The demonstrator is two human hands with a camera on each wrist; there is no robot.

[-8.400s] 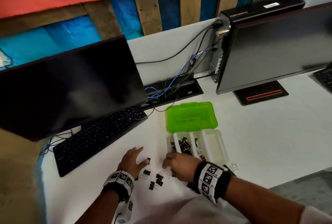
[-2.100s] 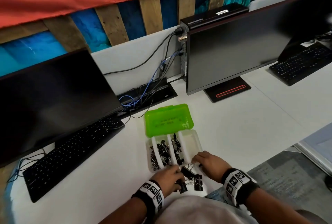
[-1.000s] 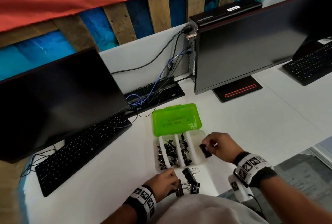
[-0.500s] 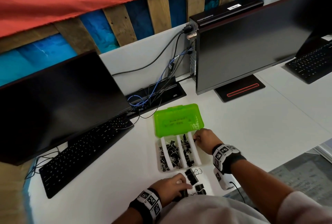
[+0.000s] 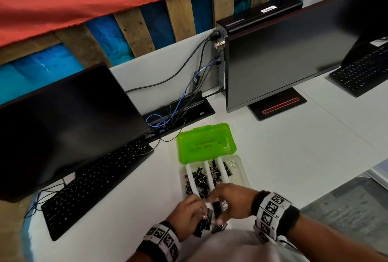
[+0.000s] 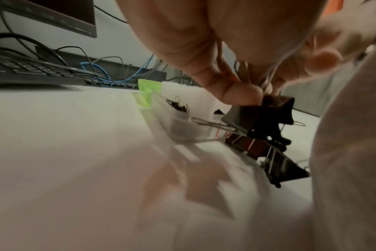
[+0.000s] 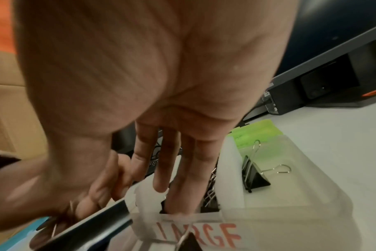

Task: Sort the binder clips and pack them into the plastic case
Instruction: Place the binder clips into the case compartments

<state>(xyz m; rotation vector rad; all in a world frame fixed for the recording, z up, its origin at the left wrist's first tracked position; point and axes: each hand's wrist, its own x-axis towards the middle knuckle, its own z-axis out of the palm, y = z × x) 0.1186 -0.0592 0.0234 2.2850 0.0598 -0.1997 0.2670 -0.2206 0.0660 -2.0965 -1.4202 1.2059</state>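
The plastic case [image 5: 243, 174] lies open on the white desk, its green lid [image 5: 206, 143] folded back. Small black binder clips [image 5: 199, 180] fill its left compartments. One large clip [image 7: 255, 176] stands in the right compartment, whose front wall is marked LARGE in red. Just in front of the case my left hand [image 5: 201, 215] pinches the wire handles of a large black binder clip [image 6: 275, 105]. More large clips [image 6: 285, 169] lie on the desk under it. My right hand [image 5: 218, 205] hovers beside the left with its fingers [image 7: 172, 169] straight, pointing down at the case's front wall.
A black keyboard [image 5: 94, 186] and a dark monitor [image 5: 63, 125] stand to the left. A second monitor [image 5: 283, 58] and a cable box [image 5: 178, 112] are behind the case. Another keyboard [image 5: 361, 75] lies far right. My shirt [image 5: 231, 247] covers the desk's near edge.
My right hand has come back from the case's right compartment to the clips in front of it, leaving one large clip inside. My left hand now holds a large clip up by its handles.
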